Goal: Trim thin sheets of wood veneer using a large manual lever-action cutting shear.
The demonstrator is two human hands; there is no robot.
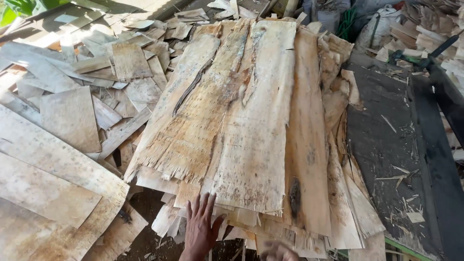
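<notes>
Resting flat with fingers spread, the left hand (200, 227) presses on the near edge of the tall stack of pale, ragged wood veneer sheets (246, 135), gripping nothing. The right hand (279, 251) shows only as a blur at the stack's near edge; its grip cannot be told. Loose grey veneer offcuts (72, 121) lie scattered left; a dark platform (386, 145) flanks the right.

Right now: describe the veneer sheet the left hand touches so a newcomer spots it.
Start at the tall veneer stack in the middle. The left hand lies flat at its near edge, touching the pale top sheet. Unlike neighbours, it is long, mould-speckled, with a ragged near end.
</notes>
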